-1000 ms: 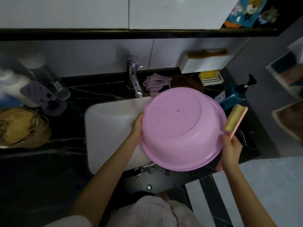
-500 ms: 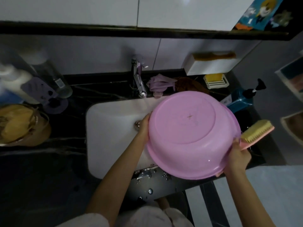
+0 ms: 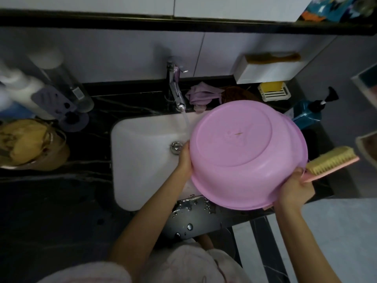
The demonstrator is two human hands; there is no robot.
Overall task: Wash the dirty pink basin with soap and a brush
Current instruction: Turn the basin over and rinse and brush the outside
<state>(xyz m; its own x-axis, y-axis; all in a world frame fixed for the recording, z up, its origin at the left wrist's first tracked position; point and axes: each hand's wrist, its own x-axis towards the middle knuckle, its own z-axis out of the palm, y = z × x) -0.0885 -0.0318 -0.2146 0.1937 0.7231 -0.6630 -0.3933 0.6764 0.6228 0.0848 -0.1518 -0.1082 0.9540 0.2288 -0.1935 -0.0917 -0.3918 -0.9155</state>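
Note:
The pink basin (image 3: pixel 244 154) is turned upside down, its bottom facing me, held over the right side of the white sink (image 3: pixel 142 160). My left hand (image 3: pixel 184 158) grips its left rim. My right hand (image 3: pixel 294 186) holds the basin's lower right rim and also the handle of a pink scrub brush (image 3: pixel 330 163), whose yellow bristles face up and point right. A yellow soap bar lies in a white dish (image 3: pixel 272 91) at the back right. A blue pump soap bottle (image 3: pixel 310 112) stands behind the basin.
Water runs from the chrome tap (image 3: pixel 176 89) into the sink beside the basin. A purple cloth (image 3: pixel 201 94) lies behind the sink. Bottles (image 3: pixel 26 92) and a bowl with something yellow (image 3: pixel 26 144) crowd the left of the black counter. Water drops wet the counter's front edge.
The basin has shifted slightly right and down over the sink. The brush has swung from pointing up to lying nearly level, pointing right. The sink drain now shows beside my left hand.

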